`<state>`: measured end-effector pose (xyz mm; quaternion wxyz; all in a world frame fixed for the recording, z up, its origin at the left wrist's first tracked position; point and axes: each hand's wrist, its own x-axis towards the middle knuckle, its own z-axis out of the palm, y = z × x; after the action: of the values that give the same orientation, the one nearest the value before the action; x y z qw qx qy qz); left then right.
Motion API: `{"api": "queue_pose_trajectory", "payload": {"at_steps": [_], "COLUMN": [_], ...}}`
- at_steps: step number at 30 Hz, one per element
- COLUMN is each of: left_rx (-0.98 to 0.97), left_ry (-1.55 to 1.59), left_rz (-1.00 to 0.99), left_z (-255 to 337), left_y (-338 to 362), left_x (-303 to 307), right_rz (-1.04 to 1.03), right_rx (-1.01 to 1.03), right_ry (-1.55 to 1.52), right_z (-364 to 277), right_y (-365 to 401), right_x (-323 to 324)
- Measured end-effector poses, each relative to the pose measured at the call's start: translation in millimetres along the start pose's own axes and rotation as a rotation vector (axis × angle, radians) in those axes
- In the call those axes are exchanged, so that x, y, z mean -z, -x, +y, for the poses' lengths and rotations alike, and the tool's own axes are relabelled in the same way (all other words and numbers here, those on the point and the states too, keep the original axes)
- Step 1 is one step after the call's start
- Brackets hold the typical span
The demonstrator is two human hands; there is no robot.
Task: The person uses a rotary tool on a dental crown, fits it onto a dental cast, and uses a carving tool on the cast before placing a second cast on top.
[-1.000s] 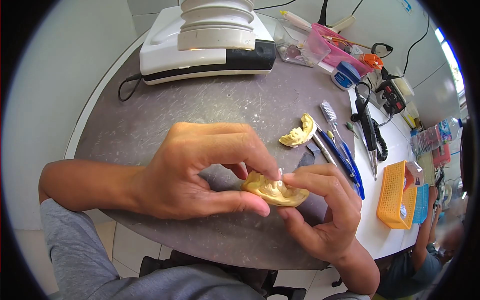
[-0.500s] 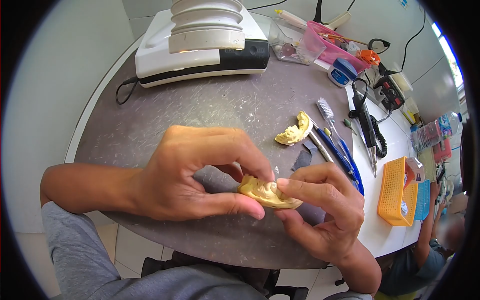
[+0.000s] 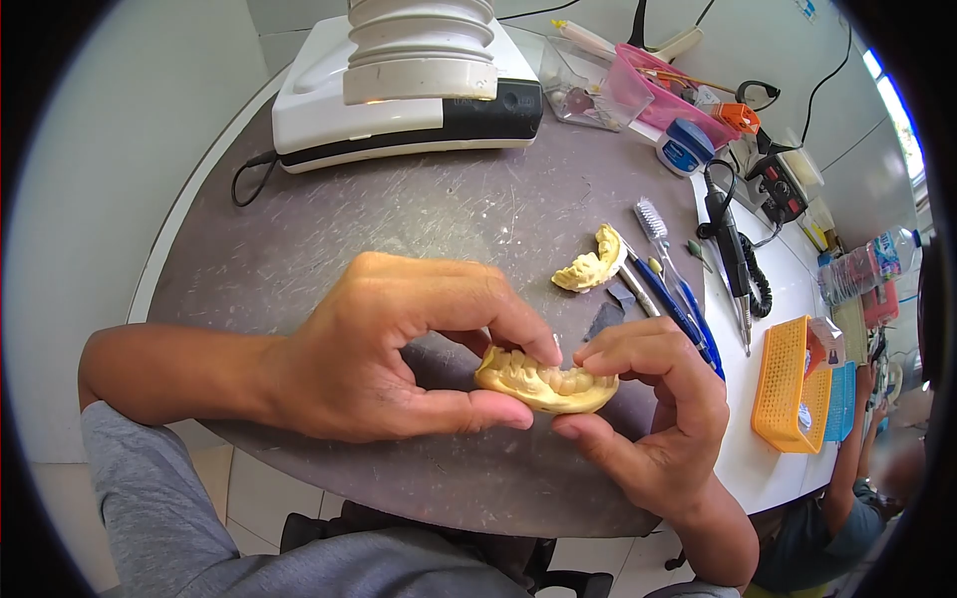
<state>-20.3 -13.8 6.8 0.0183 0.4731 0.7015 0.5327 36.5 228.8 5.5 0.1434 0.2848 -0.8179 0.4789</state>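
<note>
A yellow plaster dental cast [image 3: 543, 387], with a curved row of teeth, is held just above the near part of the desk. My left hand [image 3: 399, 344] is closed on its left end, thumb along the near side and index finger on top of the teeth. Around the right end curls my right hand [image 3: 663, 399], its fingertips at the far upper edge and its thumb by the lower edge. A tiny pale bit shows by my left index fingertip, too small to name. Behind lies a second piece of yellow cast [image 3: 590, 261] on the desk.
Dark paper scraps [image 3: 604, 321], blue-handled tools [image 3: 688, 324] and a toothbrush [image 3: 653, 221] lie right of the cast piece. A rotary handpiece [image 3: 731, 244] and yellow basket [image 3: 781, 384] are further right. A white machine [image 3: 399, 125] with a ribbed hose [image 3: 421, 45] stands behind. A person [image 3: 827, 528] sits at right.
My right index finger has drawn back from the top of the teeth toward the far edge, so more teeth show. The cast has turned slightly in my hands.
</note>
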Motion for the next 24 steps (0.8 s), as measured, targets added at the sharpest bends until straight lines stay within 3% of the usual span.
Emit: {"api": "queue_pose_trajectory", "payload": {"at_steps": [8, 17, 24], "left_rx": [0.002, -0.017, 0.021], "left_ry": [0.0, -0.007, 0.024], "left_rz": [-0.005, -0.01, 0.007], "left_z": [-1.2, -1.0, -0.4], "left_y": [-0.3, -0.6, 0.7], "left_x": [0.1, 0.6, -1.2], "right_rz": [-0.068, -0.095, -0.089], "right_rx": [0.046, -0.047, 0.034], "right_ry": [0.076, 0.016, 0.069], "right_z": [-2.6, -4.3, -3.1], "right_y": [-2.6, 1.8, -2.1], "right_x": [4.8, 4.5, 4.5]}}
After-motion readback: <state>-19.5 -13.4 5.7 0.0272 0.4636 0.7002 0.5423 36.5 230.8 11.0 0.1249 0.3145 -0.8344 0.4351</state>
